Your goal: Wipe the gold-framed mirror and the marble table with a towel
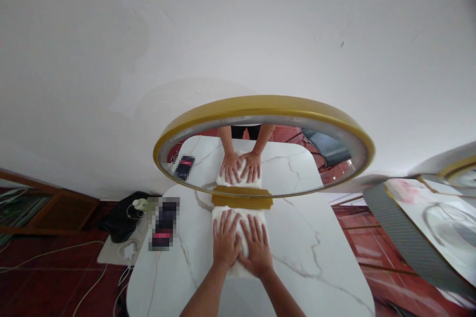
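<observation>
Head view, the only one. Risks, my judgement: the white cloth (243, 243) lies on the table (297, 252), just in front of the gold base (241, 202) of the round mirror (267, 104). A hard forward push could run cloth or fingertips into that base and shift or rock the mirror. Uneven pressure might skew or bunch the cloth on what looks like a smooth top. A wide sweep leftward could knock the dark item (165, 223), blurred out, near the table's left edge.

Hands: left hand (225, 242) open, palm down, fingers spread over the cloth's left half. Right hand (257, 251) likewise, on the right half. Neither grips; both rest flat, side by side, thumbs turned inward. Whether the thumbs touch, I cannot tell. The mirror shows the same pose reflected.
</observation>
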A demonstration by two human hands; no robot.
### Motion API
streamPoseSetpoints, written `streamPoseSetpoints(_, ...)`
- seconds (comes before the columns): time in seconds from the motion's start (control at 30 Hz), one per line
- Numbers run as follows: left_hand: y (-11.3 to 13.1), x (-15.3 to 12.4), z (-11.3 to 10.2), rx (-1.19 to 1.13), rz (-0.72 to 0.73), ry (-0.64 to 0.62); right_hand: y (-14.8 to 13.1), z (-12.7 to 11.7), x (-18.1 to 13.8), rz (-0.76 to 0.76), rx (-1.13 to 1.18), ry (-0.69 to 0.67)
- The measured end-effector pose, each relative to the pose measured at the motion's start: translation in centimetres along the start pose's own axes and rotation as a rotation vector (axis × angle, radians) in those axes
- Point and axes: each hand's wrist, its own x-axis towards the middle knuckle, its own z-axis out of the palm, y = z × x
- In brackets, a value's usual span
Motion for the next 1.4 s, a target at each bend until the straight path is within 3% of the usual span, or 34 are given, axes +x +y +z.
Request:
streamPoseSetpoints(0.27,-0.4,-1.3,-0.8,0.001,0.09,-0.011,-0.1,-0.6,-1.2,-0.023,0.021,0.002)
streamPoseSetpoints(0.6,-0.4,-7.4,-2.4,0.081,0.223,0.002,-1.5,-1.4,-5.9,-0.034,0.014,0.023)
streamPoseSetpoints(0.87,-1.2,-11.5,-1.8,0.136,0.259,-0.003,-3.4,1.7,-10.5,-0.008,0.007,0.076)
streamPoseSetpoints(1.03,-1.5,-11.6,-1.4,0.121,0.268,0.006,-3.3,2.8,-10.7,-0.004,-0.004,0.089)
streamPoseSetpoints(1.4,-1.1,-9.8,-1.6,0.121,0.232,-0.055,-2.8,1.8,-9.2,-0.003,0.025,0.018)
